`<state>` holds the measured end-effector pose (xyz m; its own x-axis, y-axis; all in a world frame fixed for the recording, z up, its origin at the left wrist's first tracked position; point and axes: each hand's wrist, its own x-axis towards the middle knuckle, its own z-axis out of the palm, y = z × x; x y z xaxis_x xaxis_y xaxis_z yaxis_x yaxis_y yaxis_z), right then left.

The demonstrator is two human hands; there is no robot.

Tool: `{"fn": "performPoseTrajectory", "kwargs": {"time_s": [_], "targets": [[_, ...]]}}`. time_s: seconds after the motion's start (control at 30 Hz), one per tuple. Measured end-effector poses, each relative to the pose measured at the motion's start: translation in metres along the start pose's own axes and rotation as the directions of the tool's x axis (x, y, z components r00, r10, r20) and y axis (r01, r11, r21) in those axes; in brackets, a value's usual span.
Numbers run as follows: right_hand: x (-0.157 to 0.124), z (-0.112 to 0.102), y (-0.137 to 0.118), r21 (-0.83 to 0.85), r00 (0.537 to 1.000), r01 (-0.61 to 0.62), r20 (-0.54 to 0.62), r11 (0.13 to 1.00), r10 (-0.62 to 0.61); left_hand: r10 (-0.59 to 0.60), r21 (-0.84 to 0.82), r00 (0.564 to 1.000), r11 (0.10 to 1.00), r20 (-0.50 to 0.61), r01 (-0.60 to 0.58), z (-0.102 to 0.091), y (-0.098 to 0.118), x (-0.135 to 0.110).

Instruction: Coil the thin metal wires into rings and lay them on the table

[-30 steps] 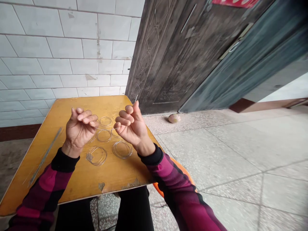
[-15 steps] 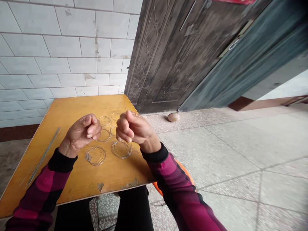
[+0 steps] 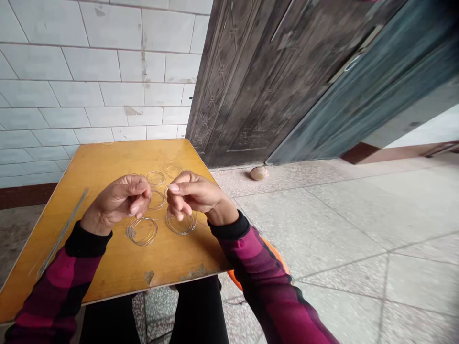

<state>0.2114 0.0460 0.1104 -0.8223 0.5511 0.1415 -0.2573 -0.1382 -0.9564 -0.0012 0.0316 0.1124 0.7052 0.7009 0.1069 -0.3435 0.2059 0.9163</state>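
My left hand (image 3: 127, 198) is raised over the table, thumb and fingers pinched on a thin wire (image 3: 153, 219). Close beside it, my right hand (image 3: 190, 195) also pinches the wire, thumb pressed on the forefinger. The wire is so fine that only short pieces show between and below the hands. Beneath them, a wire coil (image 3: 141, 232) lies at the left and another coil (image 3: 181, 224) at the right. Farther back are more wire rings (image 3: 156, 178), partly hidden by my hands.
On the left of the yellow table (image 3: 118, 277) lies a bundle of straight wires (image 3: 63, 231). A white tiled wall (image 3: 93, 67) stands behind, with a dark door (image 3: 247, 105) to the right. A roundish object (image 3: 258, 173) sits on the floor; an orange edge (image 3: 234, 279) shows under my right arm.
My right hand has turned inward and moved slightly left, its thumb now pointing toward my left hand. The wire tip that stood up from it no longer shows. My left hand has tilted inward slightly.
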Motion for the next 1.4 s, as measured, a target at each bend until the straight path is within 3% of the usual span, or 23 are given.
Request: {"fn": "performPoseTrajectory", "kwargs": {"time_s": [0.23, 0.7, 0.9, 1.2, 1.4], "targets": [[0.001, -0.003, 0.006, -0.076, 0.995, -0.064, 0.076, 0.995, 0.07, -0.158, 0.039, 0.985, 0.987, 0.075, 0.155, -0.002, 0.002, -0.002], [0.003, -0.002, 0.001, -0.303, 0.958, -0.164, 0.179, 0.939, 0.226, -0.309, 0.174, 0.948, 0.94, 0.071, 0.294, -0.001, -0.003, -0.003], [0.0, -0.004, -0.006, -0.436, 0.961, -0.121, 0.174, 0.892, 0.216, -0.348, 0.222, 0.933, 0.92, 0.087, 0.323, -0.003, -0.008, 0.002], [-0.003, -0.012, -0.011, -0.423, 0.987, -0.112, 0.06, 0.899, 0.151, -0.291, 0.165, 0.956, 0.945, 0.028, 0.283, -0.002, -0.013, 0.005], [-0.001, -0.018, -0.008, -0.357, 0.981, -0.018, -0.187, 0.934, -0.052, -0.041, -0.082, 0.995, 0.996, -0.096, 0.033, -0.009, -0.026, 0.016]]}}
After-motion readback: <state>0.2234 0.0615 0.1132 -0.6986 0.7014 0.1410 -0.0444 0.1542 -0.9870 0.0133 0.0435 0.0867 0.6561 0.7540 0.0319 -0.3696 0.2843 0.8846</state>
